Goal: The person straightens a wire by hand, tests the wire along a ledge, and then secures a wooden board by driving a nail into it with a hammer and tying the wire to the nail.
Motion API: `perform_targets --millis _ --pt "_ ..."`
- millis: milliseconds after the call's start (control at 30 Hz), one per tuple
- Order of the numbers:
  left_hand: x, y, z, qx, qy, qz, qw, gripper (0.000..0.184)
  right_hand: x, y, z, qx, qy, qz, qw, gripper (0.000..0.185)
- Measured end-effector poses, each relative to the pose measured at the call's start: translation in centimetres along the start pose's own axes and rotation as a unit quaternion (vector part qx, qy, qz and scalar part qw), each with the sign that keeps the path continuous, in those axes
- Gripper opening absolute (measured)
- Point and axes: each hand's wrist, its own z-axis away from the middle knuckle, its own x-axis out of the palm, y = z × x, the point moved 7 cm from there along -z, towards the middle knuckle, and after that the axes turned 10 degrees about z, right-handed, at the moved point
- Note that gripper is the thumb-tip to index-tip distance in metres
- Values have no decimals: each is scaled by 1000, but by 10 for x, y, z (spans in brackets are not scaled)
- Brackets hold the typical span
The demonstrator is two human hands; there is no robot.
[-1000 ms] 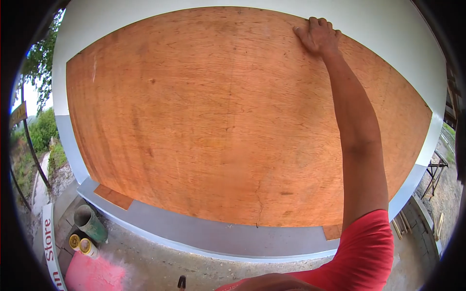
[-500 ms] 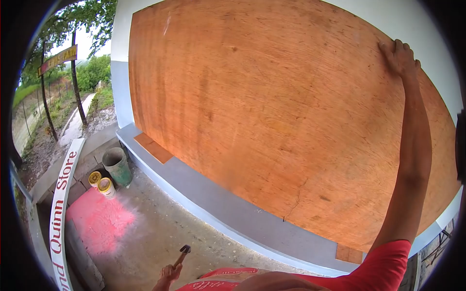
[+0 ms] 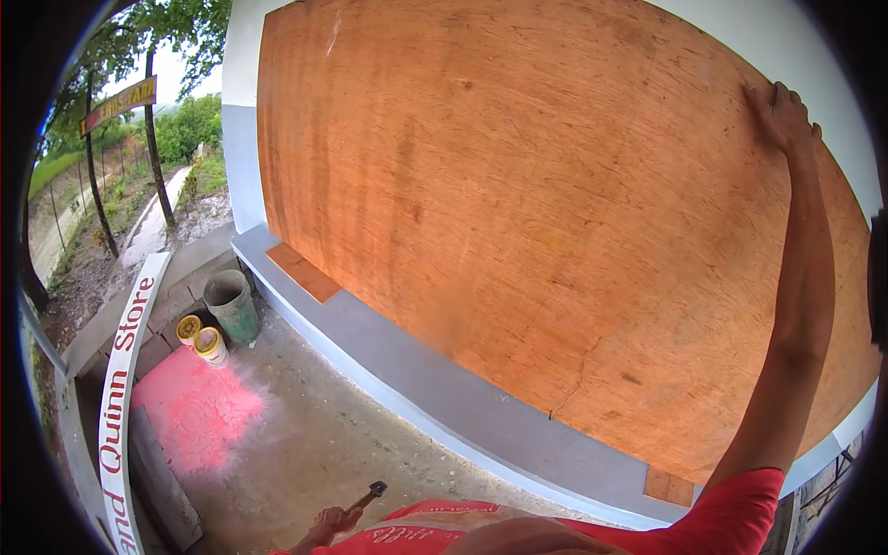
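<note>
A large plywood sheet [image 3: 518, 203] stands against the white and grey wall, its lower edge above a grey ledge [image 3: 435, 379]. At its upper right edge rests my right hand [image 3: 786, 118], arm stretched up, fingers over the rim and thumb on the face. Low in the view, my left hand [image 3: 335, 520] is wrapped round the handle of a hammer [image 3: 374, 490], held near my waist with the head pointing up and right. Small wood pieces lie on the ledge beneath the sheet, one at the left [image 3: 303, 273] and one at the right [image 3: 668, 485].
On the concrete floor at the left are a green bucket [image 3: 233, 307], two small paint pails [image 3: 209, 346] and a pink powdery patch [image 3: 199, 407]. A long lettered sign board [image 3: 120, 398] stands beside them. Trees and a path lie beyond.
The view has swung left and down, so the sheet and my right hand appear farther right. My left hand with the hammer has come into view. My right hand stays at the sheet's edge.
</note>
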Motion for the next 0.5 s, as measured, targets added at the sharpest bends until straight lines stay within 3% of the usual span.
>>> perform_targets --millis 100,200,233,267,333,433,500 --pt "16 -29 -39 23 -5 -11 1000 75 4 3 5 12 130 30 991 84" --pt "22 -47 -61 4 14 -26 1000 77 0 3 28 -45 381 -23 923 76" --pt "35 -69 -91 4 -1 -41 999 77 -5 -3 40 -86 385 -69 916 71" --pt "32 -71 -87 -1 -22 -39 999 76 -16 -5 60 -124 386 -115 907 66" --pt "9 -57 -60 10 27 -59 998 75 -32 -16 119 -197 353 -198 893 54" --pt "-5 -61 -52 -13 36 -58 998 72 -35 -41 236 -275 196 -370 866 40" --pt "-9 -68 -46 -34 39 -50 997 72 -7 -60 320 -295 25 -477 828 40"
